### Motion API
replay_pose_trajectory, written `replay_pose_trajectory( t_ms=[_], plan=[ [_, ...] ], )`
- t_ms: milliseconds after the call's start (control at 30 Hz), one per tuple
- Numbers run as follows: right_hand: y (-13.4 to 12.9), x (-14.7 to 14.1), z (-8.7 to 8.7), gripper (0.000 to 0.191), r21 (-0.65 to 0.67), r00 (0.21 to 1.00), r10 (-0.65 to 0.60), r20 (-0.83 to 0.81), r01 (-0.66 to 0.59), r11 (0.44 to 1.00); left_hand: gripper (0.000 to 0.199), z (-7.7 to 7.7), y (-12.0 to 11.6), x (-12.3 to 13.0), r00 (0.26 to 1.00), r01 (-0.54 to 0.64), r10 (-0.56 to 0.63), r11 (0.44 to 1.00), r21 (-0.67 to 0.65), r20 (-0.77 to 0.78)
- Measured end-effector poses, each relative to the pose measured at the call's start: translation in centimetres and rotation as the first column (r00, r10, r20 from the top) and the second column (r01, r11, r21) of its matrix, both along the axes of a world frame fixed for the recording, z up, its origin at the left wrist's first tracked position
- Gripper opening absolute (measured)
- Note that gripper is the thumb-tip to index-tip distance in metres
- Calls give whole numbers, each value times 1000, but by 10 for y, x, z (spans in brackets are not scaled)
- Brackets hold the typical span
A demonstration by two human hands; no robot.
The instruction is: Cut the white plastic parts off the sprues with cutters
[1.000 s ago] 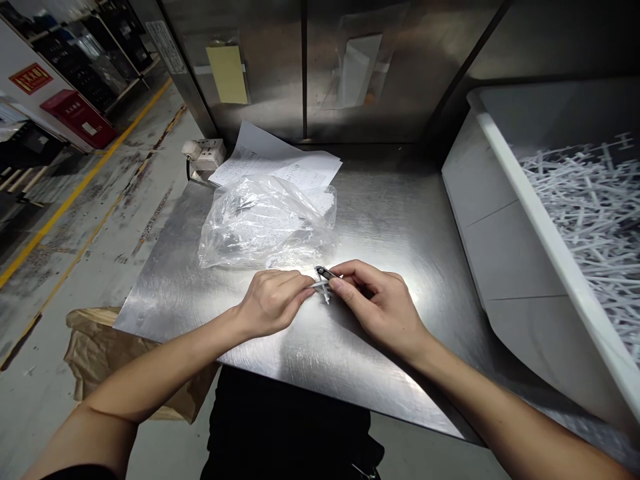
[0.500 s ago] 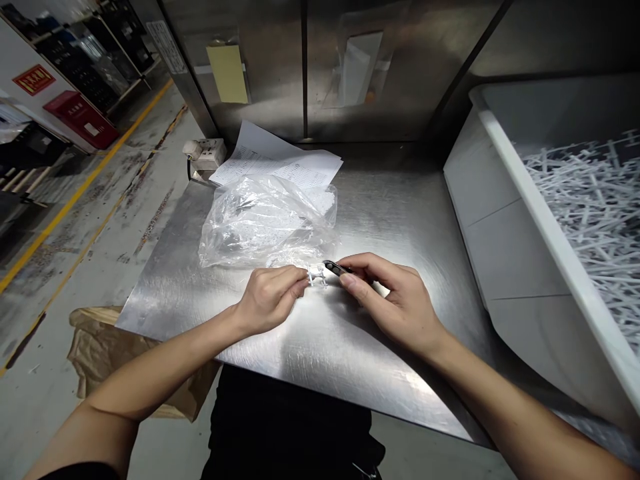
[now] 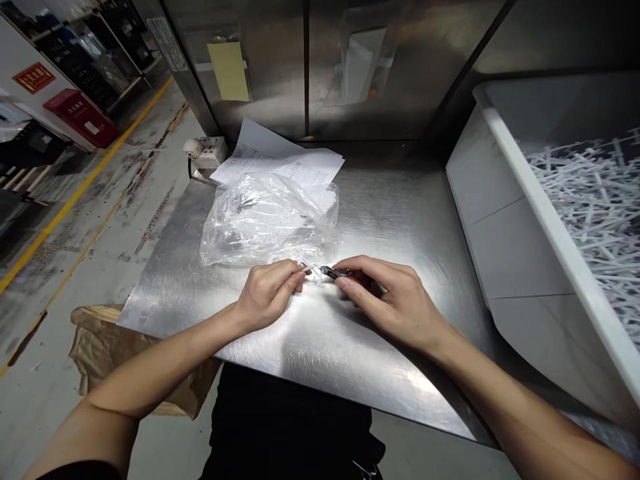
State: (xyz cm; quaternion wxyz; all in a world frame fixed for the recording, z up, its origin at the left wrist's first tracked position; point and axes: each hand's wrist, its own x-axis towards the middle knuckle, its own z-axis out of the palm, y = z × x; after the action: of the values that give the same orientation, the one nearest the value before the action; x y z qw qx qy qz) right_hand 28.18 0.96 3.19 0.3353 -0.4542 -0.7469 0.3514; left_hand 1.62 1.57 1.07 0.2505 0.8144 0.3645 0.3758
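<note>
My left hand (image 3: 270,293) pinches a small white branched plastic piece (image 3: 313,270) between thumb and fingertips, over the front part of the steel table. Closed around small dark nail clippers (image 3: 334,272) is my right hand (image 3: 393,297), just to the right. The tip of the clippers meets the right end of the white piece; whether the jaws are closed on it is too small to tell. Right behind both hands lies a clear plastic bag (image 3: 265,220) with many tiny white bits inside.
Printed sheets (image 3: 315,168) lie behind the bag, beside a power socket block (image 3: 210,153). A large grey-white bin (image 3: 515,247) of white plastic sprues (image 3: 595,220) stands at the right. Brown paper (image 3: 115,353) is below the left table edge (image 3: 165,267). A steel panel (image 3: 270,120) rises behind.
The white piece has turned in my left fingers and now slants. The clippers' tip has come down and left onto it. The bag has stayed put.
</note>
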Motion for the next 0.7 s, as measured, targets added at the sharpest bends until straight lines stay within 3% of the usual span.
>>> replay_pose_trajectory(
  t_ms=[467,700],
  plan=[
    [1,4,3,16,109,999,36,13,-38,993,29,-1,0,0,1000,17,-17,1000,5,-4],
    [0,2,-1,18,38,1000,26,-10,-26,999,29,0,1,-1,1000,24,-24,1000,-15,-3]
  ],
)
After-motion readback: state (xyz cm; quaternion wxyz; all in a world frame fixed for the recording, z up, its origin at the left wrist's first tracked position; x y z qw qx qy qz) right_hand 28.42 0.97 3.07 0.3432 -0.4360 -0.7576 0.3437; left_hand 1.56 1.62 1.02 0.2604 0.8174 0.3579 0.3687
